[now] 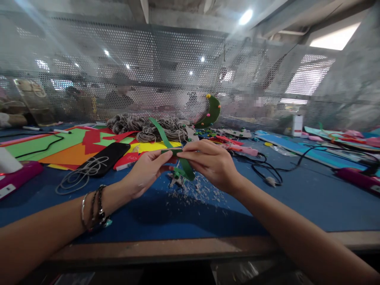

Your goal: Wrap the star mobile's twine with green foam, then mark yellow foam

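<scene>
Between my two hands is a green strip (162,132), perhaps felt or paper, bent so that one end rises up and back and another part curls down. My left hand (145,172) pinches it between thumb and fingers from the left. From the right, my right hand (215,164) grips the same strip with its fingertips, close to the left thumb. Below them on the blue tabletop (133,219) lies a small grey star-like piece (176,180) with green on it, partly covered by the strip. Grey scraps (204,194) are scattered around it.
Coloured sheets (71,146), a black phone (108,158) and a looped grey cord (80,174) lie left. Behind are bundles of grey cord (166,128) and a green crescent (212,111) with pompoms. A pink glue gun (245,150), black cable (276,176) and purple power strip (359,178) lie right.
</scene>
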Available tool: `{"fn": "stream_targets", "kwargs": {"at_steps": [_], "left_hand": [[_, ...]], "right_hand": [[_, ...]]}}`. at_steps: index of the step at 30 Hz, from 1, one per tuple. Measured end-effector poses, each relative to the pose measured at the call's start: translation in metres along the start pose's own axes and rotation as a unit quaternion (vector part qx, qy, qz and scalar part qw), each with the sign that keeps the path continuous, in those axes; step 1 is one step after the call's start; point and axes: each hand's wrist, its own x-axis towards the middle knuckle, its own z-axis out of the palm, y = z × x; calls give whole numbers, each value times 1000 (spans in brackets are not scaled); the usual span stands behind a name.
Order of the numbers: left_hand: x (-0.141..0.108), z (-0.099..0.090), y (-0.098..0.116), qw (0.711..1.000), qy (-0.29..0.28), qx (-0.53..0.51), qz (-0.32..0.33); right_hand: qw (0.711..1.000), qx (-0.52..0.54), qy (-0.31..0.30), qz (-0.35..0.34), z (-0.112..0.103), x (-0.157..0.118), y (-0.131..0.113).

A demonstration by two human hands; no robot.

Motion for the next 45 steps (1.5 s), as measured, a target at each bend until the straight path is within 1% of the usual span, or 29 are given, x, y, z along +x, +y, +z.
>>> {"fn": "stream_targets", "kwargs": {"at_steps": [3, 6, 8, 12, 16, 19, 22, 25, 30, 32, 33, 35, 38, 41, 43, 45], "left_hand": [[0, -2, -4, 1000, -18, 12, 23], [0, -3, -5, 995, -28, 77, 57], [-2, -1, -4, 987, -23, 135, 78], [-5, 6, 2, 971, -3, 221, 90], [-6, 7, 3, 951, 9, 283, 128], [-4, 4, 0, 928, -1, 332, 170], [-3, 0, -2, 905, -28, 381, 188], [-3, -4, -2, 871, -56, 443, 204], [-4, -6, 0, 807, -74, 517, 276], [-4, -5, 0, 791, -83, 533, 287], [-4, -5, 0, 791, -87, 535, 284], [-5, -3, 0, 801, -91, 530, 264], [-4, -3, -1, 827, -94, 505, 229], [-3, -4, -1, 852, -92, 477, 197], [-3, -5, -1, 868, -87, 456, 177], [-2, -6, -1, 881, -89, 435, 161]], "right_hand": [[999, 31, 17, 34, 0, 1, 0], [996, 61, 22, 61, 2, 1, 0], [995, 77, 14, 67, 2, 1, -1], [991, 96, -1, 90, 4, 1, -4], [981, 136, 0, 138, 6, 1, -5], [971, 166, 0, 174, 7, 1, -5], [966, 177, -13, 188, 7, 1, -5], [964, 175, -32, 198, 7, 1, -4], [952, 194, -57, 229, 7, 1, -3], [947, 208, -67, 237, 8, 1, -3], [944, 215, -67, 240, 8, 1, -3], [940, 233, -62, 241, 9, 0, -3], [933, 261, -68, 240, 10, -1, -1], [926, 280, -96, 236, 11, -1, 3], [928, 278, -107, 222, 10, -1, 5], [936, 263, -102, 212, 10, -1, 6]]}}
